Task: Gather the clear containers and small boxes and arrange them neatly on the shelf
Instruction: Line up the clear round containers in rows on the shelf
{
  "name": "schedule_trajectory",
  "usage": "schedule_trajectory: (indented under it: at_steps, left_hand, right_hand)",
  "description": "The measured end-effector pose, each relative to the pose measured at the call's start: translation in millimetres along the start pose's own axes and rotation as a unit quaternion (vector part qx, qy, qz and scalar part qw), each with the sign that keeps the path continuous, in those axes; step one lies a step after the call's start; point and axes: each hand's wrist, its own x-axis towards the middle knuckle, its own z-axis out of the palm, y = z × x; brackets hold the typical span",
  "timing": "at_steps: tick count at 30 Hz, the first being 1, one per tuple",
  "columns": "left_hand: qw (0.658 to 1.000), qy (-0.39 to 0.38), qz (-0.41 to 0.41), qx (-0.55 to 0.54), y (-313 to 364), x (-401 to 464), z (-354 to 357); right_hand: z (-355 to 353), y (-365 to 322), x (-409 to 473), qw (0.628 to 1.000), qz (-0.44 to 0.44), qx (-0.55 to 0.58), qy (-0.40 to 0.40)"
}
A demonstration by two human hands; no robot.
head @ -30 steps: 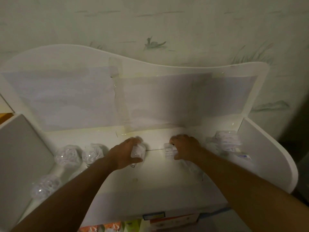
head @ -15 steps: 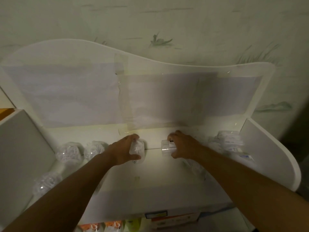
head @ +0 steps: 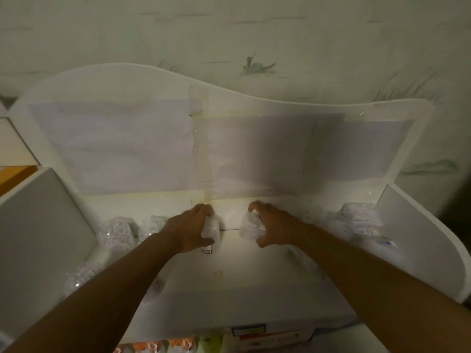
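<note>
On the white shelf top my left hand grips a small clear container near the back panel. A little to its right, my right hand grips another clear container. Two clear containers stand at the back left, and a third sits nearer the front left. More clear packs lie blurred at the back right, beside a small box.
A curved white back panel with taped paper rises behind the shelf. White side walls close both ends. Coloured boxes show on the level below the front edge. Patterned wallpaper lies behind.
Both hands have stayed on their containers near the back middle; the right hand's container has turned and shifted slightly. The view has tilted a little.
</note>
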Motion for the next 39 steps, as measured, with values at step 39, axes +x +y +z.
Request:
schedule_trajectory:
  at_steps: [39]
  left_hand:
    - [0.990, 0.035, 0.003, 0.135, 57, 16, -20]
  right_hand:
    - [-44, 25, -48, 0.995, 0.072, -0.067, 0.013]
